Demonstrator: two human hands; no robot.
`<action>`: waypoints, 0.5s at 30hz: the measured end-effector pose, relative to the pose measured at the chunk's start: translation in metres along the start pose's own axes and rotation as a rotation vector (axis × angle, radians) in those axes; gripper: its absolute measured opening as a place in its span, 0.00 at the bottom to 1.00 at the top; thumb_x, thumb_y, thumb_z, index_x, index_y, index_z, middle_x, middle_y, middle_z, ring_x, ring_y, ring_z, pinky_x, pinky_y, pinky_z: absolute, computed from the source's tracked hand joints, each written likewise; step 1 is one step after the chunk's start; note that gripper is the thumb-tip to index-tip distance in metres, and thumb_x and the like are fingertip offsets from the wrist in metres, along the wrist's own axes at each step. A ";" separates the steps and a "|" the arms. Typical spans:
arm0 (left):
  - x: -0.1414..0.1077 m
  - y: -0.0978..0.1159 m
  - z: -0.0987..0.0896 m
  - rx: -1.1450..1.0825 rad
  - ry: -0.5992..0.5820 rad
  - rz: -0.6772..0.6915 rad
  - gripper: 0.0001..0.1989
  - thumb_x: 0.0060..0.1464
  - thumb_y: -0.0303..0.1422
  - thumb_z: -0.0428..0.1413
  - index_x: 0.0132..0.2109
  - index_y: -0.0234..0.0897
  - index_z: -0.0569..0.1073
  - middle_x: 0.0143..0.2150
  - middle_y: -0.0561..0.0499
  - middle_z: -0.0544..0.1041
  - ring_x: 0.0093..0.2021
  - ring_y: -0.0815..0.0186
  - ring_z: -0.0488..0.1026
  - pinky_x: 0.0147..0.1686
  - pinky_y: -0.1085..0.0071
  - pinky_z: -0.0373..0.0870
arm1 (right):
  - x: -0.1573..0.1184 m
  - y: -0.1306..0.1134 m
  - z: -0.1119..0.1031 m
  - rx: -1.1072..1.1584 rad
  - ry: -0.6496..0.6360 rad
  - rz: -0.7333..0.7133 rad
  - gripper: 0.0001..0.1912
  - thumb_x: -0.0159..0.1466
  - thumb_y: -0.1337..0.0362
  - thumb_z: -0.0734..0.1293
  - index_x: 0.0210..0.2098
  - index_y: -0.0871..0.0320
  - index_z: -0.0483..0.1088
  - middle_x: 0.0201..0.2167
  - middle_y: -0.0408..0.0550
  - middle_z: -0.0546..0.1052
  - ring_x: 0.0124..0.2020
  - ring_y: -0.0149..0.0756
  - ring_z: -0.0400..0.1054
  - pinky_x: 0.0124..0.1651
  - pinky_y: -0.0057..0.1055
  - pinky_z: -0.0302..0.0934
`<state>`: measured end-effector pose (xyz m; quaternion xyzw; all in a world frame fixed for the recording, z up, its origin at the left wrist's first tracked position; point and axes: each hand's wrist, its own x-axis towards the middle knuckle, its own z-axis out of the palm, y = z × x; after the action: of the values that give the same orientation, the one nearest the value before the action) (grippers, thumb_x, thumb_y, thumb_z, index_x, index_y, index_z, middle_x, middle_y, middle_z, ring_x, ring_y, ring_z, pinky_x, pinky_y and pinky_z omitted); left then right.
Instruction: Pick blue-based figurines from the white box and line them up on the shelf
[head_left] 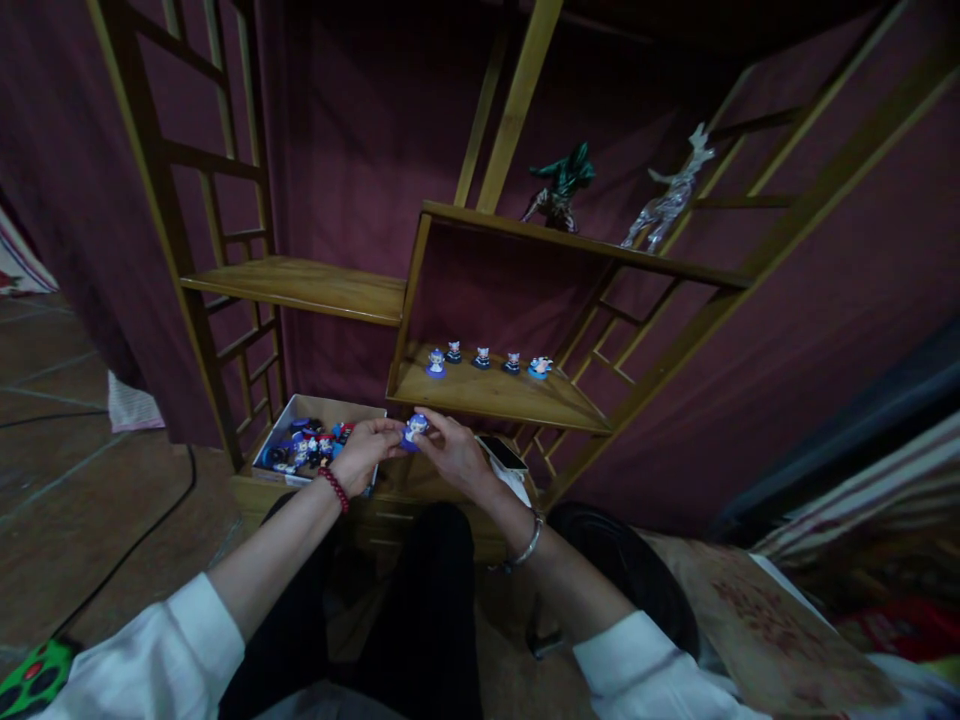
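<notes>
Held figurine: a small purple-and-white figurine (415, 431), held between both hands in front of the display shelf (495, 397), below its front edge and to the right of the white box (337, 408).
Left grip: the left grip (366, 452) is closed, fingertips pinching the figurine at its left side, near the base.
Right grip: the right grip (457, 455) also grasps the figurine, with fingers at its upper right.
Handling: probably light and stiff (it looks like moulded plastic); the smooth surface may be a little slippery. Small projecting details could be fragile.
Hold point: the wider purple base appears the soundest place to pinch; pressure on the head is best kept low.
Shelf row: a similar purple figurine (436, 363) stands at the left, followed by three dark-based figurines (482, 357) and a blue-based figurine (540, 367).
Box contents: mixed small figures (304, 446) lie heaped; overlap and the left forearm prevent a count.
Right-side items: a dark, phone-like slab (504, 453) lies beyond the right wrist, partly covered.
Visibility limits: fingers mask both sides of the held figurine; its underside and fine features cannot be made out in the dim light.
</notes>
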<state>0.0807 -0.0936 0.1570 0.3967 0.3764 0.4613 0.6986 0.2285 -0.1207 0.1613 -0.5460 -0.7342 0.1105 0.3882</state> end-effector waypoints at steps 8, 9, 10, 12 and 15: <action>0.010 0.005 0.026 -0.034 -0.073 0.036 0.03 0.42 0.20 0.57 0.26 0.29 0.72 0.26 0.50 0.74 0.27 0.72 0.71 0.31 0.73 0.70 | 0.004 0.016 -0.022 0.278 -0.033 0.057 0.29 0.54 0.61 0.67 0.55 0.55 0.59 0.44 0.47 0.73 0.41 0.35 0.70 0.44 0.32 0.66; 0.011 0.006 0.029 -0.035 -0.082 0.034 0.02 0.42 0.21 0.57 0.26 0.29 0.72 0.26 0.49 0.74 0.27 0.72 0.71 0.32 0.74 0.70 | 0.005 0.018 -0.024 0.315 -0.032 0.062 0.30 0.53 0.61 0.67 0.55 0.55 0.59 0.44 0.47 0.73 0.42 0.35 0.70 0.45 0.33 0.66; 0.013 0.007 0.032 -0.034 -0.084 0.033 0.02 0.42 0.21 0.57 0.26 0.29 0.72 0.26 0.49 0.74 0.27 0.72 0.70 0.32 0.74 0.70 | 0.006 0.020 -0.025 0.346 -0.034 0.066 0.31 0.52 0.62 0.68 0.55 0.55 0.59 0.44 0.48 0.73 0.42 0.35 0.69 0.46 0.33 0.66; 0.015 0.009 0.038 -0.031 -0.078 0.035 0.03 0.42 0.20 0.57 0.26 0.29 0.71 0.25 0.50 0.73 0.26 0.72 0.70 0.31 0.75 0.70 | 0.008 0.024 -0.028 0.385 -0.043 0.070 0.33 0.51 0.63 0.69 0.55 0.56 0.58 0.44 0.49 0.73 0.43 0.36 0.69 0.47 0.34 0.65; 0.020 0.011 0.046 -0.018 -0.072 0.041 0.03 0.43 0.20 0.56 0.25 0.28 0.71 0.24 0.50 0.72 0.25 0.72 0.69 0.30 0.74 0.70 | 0.010 0.029 -0.033 0.404 -0.034 0.068 0.32 0.50 0.64 0.69 0.54 0.57 0.59 0.45 0.50 0.72 0.45 0.36 0.68 0.49 0.35 0.63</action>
<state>0.1239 -0.0813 0.1820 0.4143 0.3386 0.4642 0.7058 0.2709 -0.1088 0.1706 -0.4795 -0.6848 0.2777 0.4734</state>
